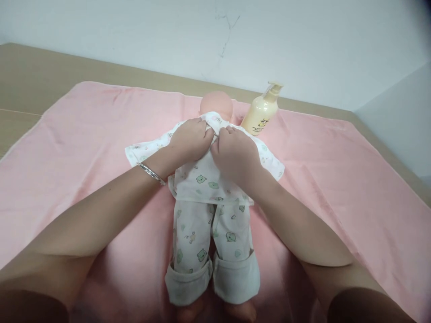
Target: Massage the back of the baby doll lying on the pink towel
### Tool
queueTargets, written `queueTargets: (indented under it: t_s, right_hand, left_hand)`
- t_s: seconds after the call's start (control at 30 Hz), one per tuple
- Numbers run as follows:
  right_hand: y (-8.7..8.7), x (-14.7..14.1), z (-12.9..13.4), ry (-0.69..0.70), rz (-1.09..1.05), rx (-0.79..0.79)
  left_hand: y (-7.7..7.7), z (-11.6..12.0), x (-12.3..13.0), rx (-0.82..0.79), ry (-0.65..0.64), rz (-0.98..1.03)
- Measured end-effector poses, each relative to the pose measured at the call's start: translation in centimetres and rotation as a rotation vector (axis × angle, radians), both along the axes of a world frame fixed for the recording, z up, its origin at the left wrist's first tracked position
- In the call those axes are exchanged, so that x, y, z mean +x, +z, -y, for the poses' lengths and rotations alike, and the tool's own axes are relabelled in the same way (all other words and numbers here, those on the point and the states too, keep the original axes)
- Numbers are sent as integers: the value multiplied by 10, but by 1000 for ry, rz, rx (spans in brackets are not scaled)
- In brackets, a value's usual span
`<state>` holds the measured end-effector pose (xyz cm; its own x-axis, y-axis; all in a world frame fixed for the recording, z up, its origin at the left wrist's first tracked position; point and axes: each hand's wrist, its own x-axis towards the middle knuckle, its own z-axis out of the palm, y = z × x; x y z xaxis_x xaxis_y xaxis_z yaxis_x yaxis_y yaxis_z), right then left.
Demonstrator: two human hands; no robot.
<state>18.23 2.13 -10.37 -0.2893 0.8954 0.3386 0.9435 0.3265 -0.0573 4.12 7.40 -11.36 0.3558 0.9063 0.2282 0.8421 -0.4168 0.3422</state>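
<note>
A baby doll (217, 103) lies on a pink cloth (101, 125), its head away from me and its feet nearest. It wears a white printed shirt (202, 184) with green bear faces, plus matching trousers (193, 233) with turned-up cuffs. My left hand (191, 139), with a silver bangle on the wrist, pinches the shirt near the neck. Close beside it, my right hand (237, 154) grips the shirt at the neck from the other side. The doll's face and arms are hidden from view.
A cream pump bottle (261, 114) stands just right of the doll's head, tilted in view. Behind the cloth runs a strip of wooden surface (40, 67), which meets a pale wall (134, 36) with dark scribbles.
</note>
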Motion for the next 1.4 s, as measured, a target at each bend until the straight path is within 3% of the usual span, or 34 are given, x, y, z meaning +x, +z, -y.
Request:
queueTargets:
  t_s: [0.1, 0.27, 0.4, 0.6, 0.73, 0.83, 0.93, 1.07, 1.2, 1.3, 1.4]
  right_hand:
    - [-1, -1, 0, 11, -23, 25]
    - [-3, 11, -32, -56, -273, -171]
    - [-11, 19, -48, -25, -310, -172]
    - [-19, 24, -52, 6, -334, -195]
    - [-1, 25, -41, -9, -282, -207]
    - [23, 24, -25, -34, -255, -268]
    - [36, 24, -18, -31, -404, -250]
    - [17, 24, -32, -56, -459, -202]
    - [-7, 21, -46, -76, -384, -205]
    - [-6, 17, -41, -121, -329, -240]
    - [4, 11, -27, -142, -207, -249]
  left_hand:
    - [-2, -1, -1, -25, 0, -18]
    - [-3, 4, 2, 3, 29, -2]
    - [0, 7, 4, -17, 59, -14]
    - [11, 34, 16, 14, 95, -124]
    - [20, 41, 17, 18, 65, -110]
    - [18, 23, 8, 14, 142, 69]
    - [8, 3, 0, 29, 213, 209]
    - [-1, 3, 4, -49, 184, 120]
    - [-2, 19, 10, 46, 81, 28]
    - [-3, 18, 9, 59, 63, 61]
    - [-2, 6, 4, -61, 96, 151]
